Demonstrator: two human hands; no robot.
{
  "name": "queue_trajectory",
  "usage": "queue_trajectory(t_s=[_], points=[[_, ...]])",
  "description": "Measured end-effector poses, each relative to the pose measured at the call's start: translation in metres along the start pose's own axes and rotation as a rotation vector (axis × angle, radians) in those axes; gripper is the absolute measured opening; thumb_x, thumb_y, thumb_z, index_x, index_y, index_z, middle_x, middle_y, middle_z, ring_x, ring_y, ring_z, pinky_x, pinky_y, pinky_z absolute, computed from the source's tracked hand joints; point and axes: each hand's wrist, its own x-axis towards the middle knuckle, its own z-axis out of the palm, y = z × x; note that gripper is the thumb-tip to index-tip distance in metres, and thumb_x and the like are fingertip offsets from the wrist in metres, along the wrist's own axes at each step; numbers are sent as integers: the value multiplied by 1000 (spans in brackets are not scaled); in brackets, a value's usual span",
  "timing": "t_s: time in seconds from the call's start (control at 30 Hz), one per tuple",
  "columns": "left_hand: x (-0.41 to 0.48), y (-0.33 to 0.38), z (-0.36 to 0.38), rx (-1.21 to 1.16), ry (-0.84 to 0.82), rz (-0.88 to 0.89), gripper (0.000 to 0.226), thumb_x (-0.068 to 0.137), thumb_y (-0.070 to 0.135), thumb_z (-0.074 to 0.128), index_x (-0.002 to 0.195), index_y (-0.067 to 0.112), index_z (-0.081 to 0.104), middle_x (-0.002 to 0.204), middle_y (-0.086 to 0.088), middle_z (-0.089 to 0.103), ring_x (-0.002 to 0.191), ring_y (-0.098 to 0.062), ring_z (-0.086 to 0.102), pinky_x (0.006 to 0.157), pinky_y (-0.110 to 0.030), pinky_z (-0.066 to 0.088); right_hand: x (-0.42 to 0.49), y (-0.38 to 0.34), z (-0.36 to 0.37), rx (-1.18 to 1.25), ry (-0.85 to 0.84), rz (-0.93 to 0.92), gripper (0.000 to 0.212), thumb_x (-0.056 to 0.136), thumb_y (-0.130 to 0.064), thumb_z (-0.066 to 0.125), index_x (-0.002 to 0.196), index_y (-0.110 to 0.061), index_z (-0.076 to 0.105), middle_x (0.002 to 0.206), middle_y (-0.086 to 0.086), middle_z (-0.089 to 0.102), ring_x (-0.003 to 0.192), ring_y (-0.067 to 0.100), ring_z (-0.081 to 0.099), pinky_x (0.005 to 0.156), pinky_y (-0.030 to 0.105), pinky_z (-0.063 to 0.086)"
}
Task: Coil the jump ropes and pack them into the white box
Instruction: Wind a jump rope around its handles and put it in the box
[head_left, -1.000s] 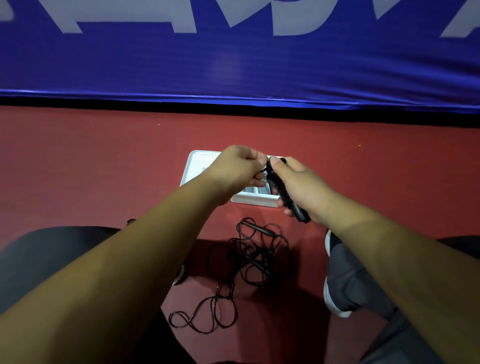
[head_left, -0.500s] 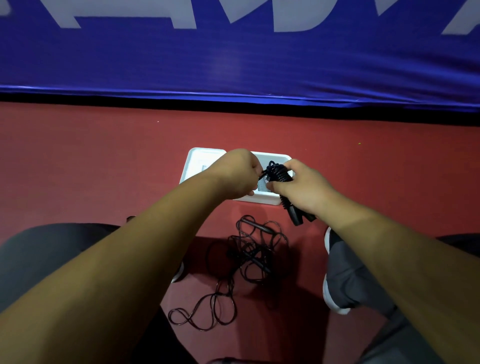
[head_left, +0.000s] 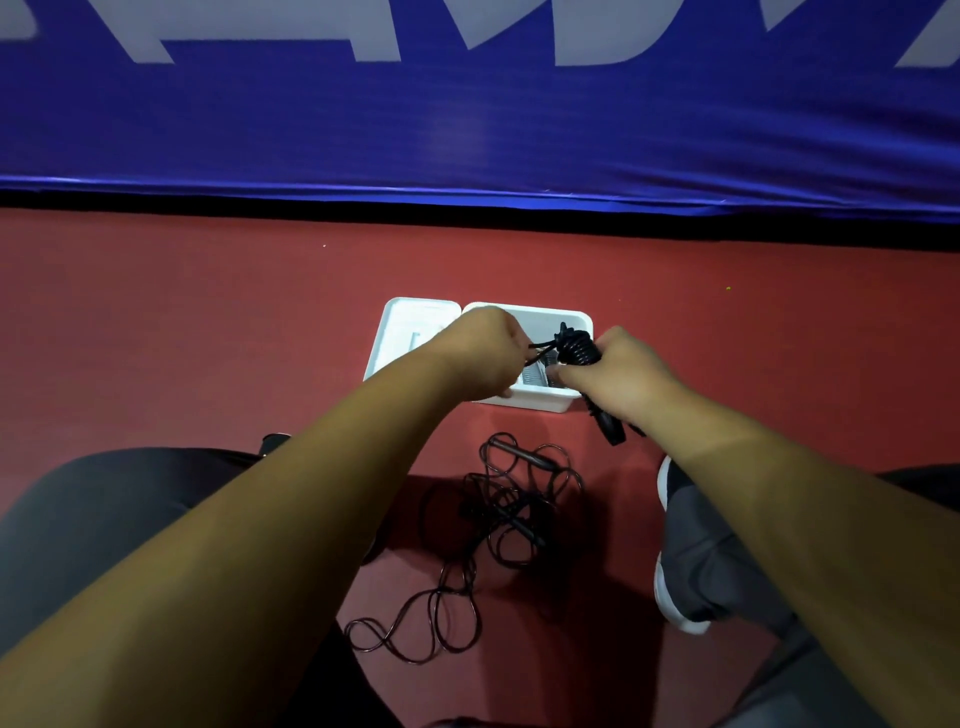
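Observation:
A white box (head_left: 545, 404) stands open on the red floor, its lid (head_left: 415, 317) lying flat to the left. Just above the box my right hand (head_left: 618, 376) grips a coiled black jump rope (head_left: 574, 349); its handles stick out below my palm. My left hand (head_left: 483, 348) pinches a loose strand of that rope, pulled taut between the two hands. A second black jump rope (head_left: 498, 514) lies tangled and loose on the floor nearer to me, between my knees. Something pale and ribbed shows inside the box under my hands.
A blue padded wall with white lettering (head_left: 467, 104) runs along the far edge of the floor. My knees in dark trousers (head_left: 93, 509) flank the tangled rope, and a white-soled shoe (head_left: 670, 603) is at the right.
Both hands have shifted slightly right and lower over the box. The rope bundle has turned from a long upright shape into a tighter coil, and the strand to my left hand is now stretched.

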Motion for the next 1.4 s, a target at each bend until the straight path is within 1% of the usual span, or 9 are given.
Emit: queue_trajectory(t_s=[0.1,0.3,0.47,0.57,0.7,0.9,1.07,1.23,1.4], points=[[3,-10,0,9,-2,-30,23,104,30,59,115,14,73,105,-11,73,94,-31,75,86,-45,64,-4,-3,-1,5,-99,-7,44,85,-40,86,111,-19,59,96,1,68,81,17,64,62,31,43],[7,-23,0,128,4,52,24,103,50,59,102,27,67,88,2,65,75,-16,59,70,-32,49,-4,0,3,-65,-162,-83,39,84,-38,80,114,-26,58,98,1,73,89,21,73,76,39,58],[5,-16,-1,-58,-57,-1,31,110,29,52,89,9,63,77,-7,74,63,-22,66,68,-36,59,-6,2,10,-141,-83,-170,42,86,-49,83,107,-21,59,93,-1,71,84,21,70,73,38,57],[3,-10,2,8,-156,3,26,110,20,50,89,10,61,75,-2,69,55,-11,60,55,-27,54,-6,7,13,-242,-57,-126,40,85,-45,86,106,-20,63,89,-3,65,80,18,64,60,31,43],[8,-11,10,112,-237,50,22,108,13,53,87,14,57,74,3,67,44,3,58,47,-20,48,-4,18,20,-198,-97,-27,32,83,-39,90,100,-21,70,91,0,71,84,22,70,68,32,51],[17,-26,15,155,-208,21,17,108,9,51,115,3,65,92,-3,76,58,-4,65,52,-20,50,-4,24,19,-223,-135,25,28,83,-41,87,94,-22,69,90,-1,70,79,15,65,59,29,41],[17,-34,22,80,-65,10,36,107,23,52,139,11,61,147,-24,57,114,-34,69,84,-28,51,-5,22,18,-204,-36,47,32,77,-29,85,93,-9,66,83,6,68,67,18,61,50,30,37],[18,-30,9,6,-92,-122,32,107,25,52,129,4,64,118,-18,74,105,-35,75,91,-48,62,7,7,9,-174,-32,41,30,78,-30,85,83,-5,68,75,6,65,58,17,57,37,22,33],[38,-31,-6,-118,-186,-214,25,105,15,57,125,5,67,117,-11,75,96,-25,78,93,-43,62,38,-16,-1,-58,-43,80,23,82,-25,81,83,-4,72,78,10,70,70,28,63,61,34,45]])
